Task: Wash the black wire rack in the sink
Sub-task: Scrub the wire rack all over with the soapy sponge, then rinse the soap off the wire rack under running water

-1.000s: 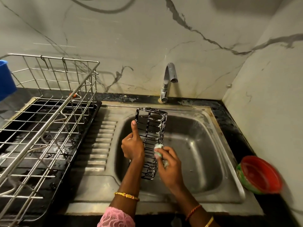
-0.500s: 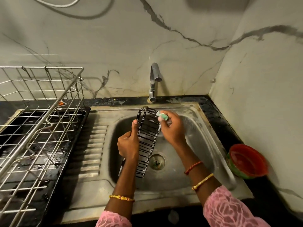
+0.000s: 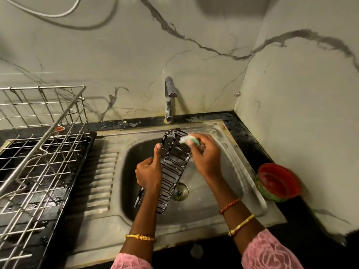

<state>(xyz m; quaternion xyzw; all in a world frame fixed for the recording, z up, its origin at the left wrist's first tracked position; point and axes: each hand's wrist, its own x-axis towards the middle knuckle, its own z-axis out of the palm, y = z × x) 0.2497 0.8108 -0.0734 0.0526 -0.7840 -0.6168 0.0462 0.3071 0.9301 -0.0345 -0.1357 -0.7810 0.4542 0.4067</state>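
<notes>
We count one black wire rack (image 3: 172, 169), one sponge (image 3: 189, 140), one sink (image 3: 250, 193), one tap (image 3: 169, 98), one red bowl (image 3: 277, 182), one steel dish drainer (image 3: 38, 144) and two hands.

The black wire rack is a long, narrow basket of thin parallel cross-wires with rounded ends, streaked with white lather. We see it held over the sink basin, tilted, its far end toward the tap and its near end low above the basin floor, just left of the drain (image 3: 180, 191).

The left hand (image 3: 149, 171) grips the rack's left side, fingers curled round the frame and thumb extended along its edge. The right hand (image 3: 206, 154) pinches the green-and-white sponge in curled fingers and presses it against the rack's far end.

The tap stands behind the sink, at its rear edge. The red bowl sits on the counter to the right of the sink. The dish drainer stands left of the sink, beside the ribbed draining board.

We can read no brand, label or writing on any item.
</notes>
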